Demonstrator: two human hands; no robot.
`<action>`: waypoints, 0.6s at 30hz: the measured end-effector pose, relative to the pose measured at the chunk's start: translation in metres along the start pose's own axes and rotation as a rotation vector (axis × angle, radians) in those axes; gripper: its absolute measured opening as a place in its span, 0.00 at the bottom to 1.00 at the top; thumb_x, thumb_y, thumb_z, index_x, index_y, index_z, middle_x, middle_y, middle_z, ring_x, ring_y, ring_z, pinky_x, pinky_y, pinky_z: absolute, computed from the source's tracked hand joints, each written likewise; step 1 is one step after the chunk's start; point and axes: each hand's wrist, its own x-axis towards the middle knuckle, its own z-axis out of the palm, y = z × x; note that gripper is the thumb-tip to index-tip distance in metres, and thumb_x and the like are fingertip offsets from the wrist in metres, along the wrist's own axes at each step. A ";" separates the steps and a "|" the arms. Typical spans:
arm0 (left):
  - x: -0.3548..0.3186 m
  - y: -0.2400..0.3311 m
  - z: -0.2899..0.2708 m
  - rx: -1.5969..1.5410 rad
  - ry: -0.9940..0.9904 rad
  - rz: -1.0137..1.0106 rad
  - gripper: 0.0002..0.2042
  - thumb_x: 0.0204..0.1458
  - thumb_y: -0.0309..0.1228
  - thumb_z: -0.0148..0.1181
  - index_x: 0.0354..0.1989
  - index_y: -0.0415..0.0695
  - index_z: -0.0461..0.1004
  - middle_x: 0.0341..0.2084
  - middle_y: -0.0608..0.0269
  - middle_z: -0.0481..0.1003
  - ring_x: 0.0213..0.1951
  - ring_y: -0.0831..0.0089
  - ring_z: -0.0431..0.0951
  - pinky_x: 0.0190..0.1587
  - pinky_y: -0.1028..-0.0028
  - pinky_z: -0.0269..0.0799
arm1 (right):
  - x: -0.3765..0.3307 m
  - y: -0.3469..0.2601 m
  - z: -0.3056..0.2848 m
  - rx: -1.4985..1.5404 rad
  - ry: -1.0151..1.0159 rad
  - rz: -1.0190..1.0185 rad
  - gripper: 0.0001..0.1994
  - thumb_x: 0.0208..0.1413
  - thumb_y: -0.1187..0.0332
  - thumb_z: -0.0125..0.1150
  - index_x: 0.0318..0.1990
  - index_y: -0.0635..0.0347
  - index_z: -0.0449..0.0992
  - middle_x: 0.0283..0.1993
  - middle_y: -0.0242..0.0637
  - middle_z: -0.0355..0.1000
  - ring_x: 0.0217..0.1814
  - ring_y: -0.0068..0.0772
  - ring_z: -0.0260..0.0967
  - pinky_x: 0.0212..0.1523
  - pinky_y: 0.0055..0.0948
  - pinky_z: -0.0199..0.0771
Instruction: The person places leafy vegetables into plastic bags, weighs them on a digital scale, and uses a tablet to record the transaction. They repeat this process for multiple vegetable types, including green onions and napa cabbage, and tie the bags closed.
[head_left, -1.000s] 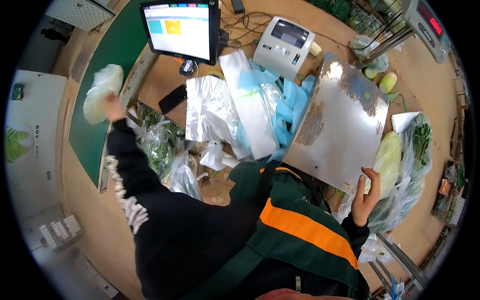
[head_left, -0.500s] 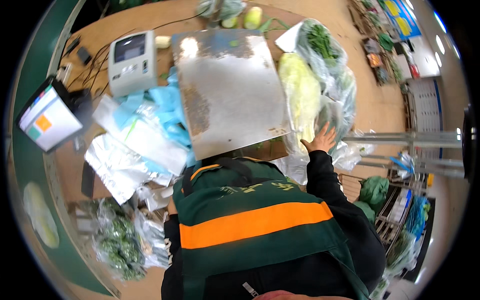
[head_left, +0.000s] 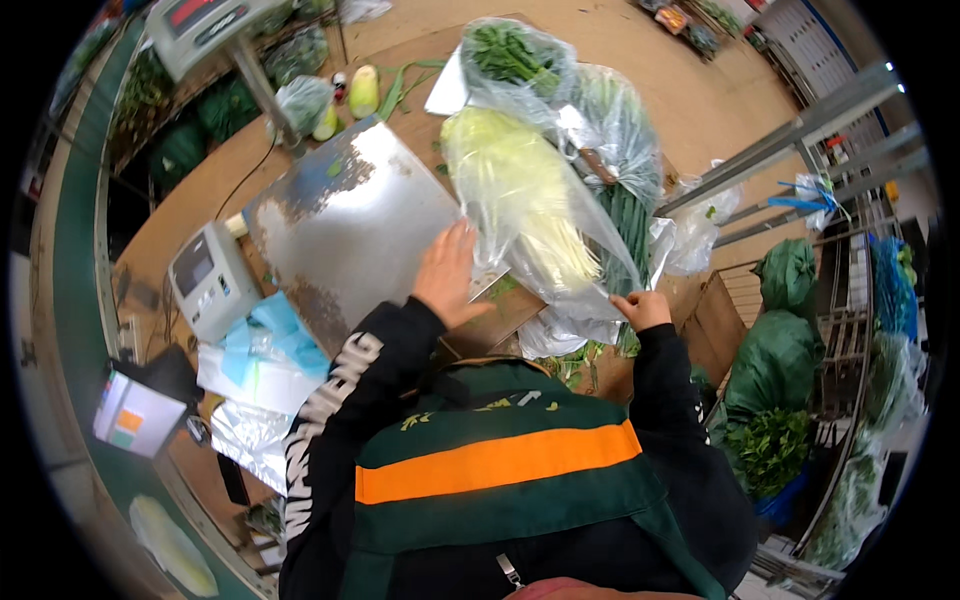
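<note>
A clear plastic bag [head_left: 508, 200] holds a long bundle of pale yellow leafy vegetables [head_left: 553, 232], its thin whitish stalks toward me. My right hand [head_left: 643, 311] pinches the near right corner of this bag and draws the film taut. Open, with fingers stretched and thumb apart, my left hand [head_left: 448, 272] is at the bag's left side, over the right edge of a metal scale plate [head_left: 350, 220]. Whether its fingertips press on the film, I cannot tell.
Bagged green leafy vegetables [head_left: 510, 60] and bagged long green stalks [head_left: 628, 225] lie beyond and right of the pale bundle. A label printer [head_left: 212, 280] and blue and white plastic sheets [head_left: 265, 350] are at left. Metal rails [head_left: 780, 150] and green sacks [head_left: 775, 365] stand at right.
My view has turned toward the right. My left hand has come up beside the pale bundle's bag. My right hand, spread before, now grips the bag's corner.
</note>
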 end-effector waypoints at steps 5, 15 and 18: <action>0.135 -0.029 0.096 0.350 -0.108 -0.156 0.10 0.53 0.33 0.53 0.40 0.44 0.77 0.44 0.50 0.80 0.54 0.55 0.75 0.53 0.62 0.65 | -0.032 -0.024 -0.073 0.142 0.033 -0.342 0.16 0.49 0.57 0.72 0.29 0.62 0.79 0.23 0.50 0.72 0.28 0.55 0.73 0.30 0.44 0.72; 0.346 -0.006 -0.097 -0.799 0.151 -0.477 0.12 0.62 0.30 0.47 0.40 0.35 0.75 0.34 0.48 0.76 0.36 0.54 0.81 0.38 0.60 0.83 | 0.050 -0.058 -0.231 0.277 0.679 -0.430 0.13 0.60 0.65 0.63 0.30 0.65 0.72 0.21 0.49 0.60 0.21 0.40 0.56 0.25 0.34 0.58; 0.355 -0.036 -0.124 -0.909 0.330 -0.304 0.12 0.66 0.28 0.44 0.48 0.33 0.71 0.41 0.49 0.74 0.43 0.56 0.79 0.45 0.59 0.85 | 0.072 -0.064 -0.246 0.569 0.790 -0.365 0.15 0.63 0.64 0.62 0.30 0.66 0.72 0.22 0.33 0.61 0.27 0.22 0.57 0.29 0.26 0.58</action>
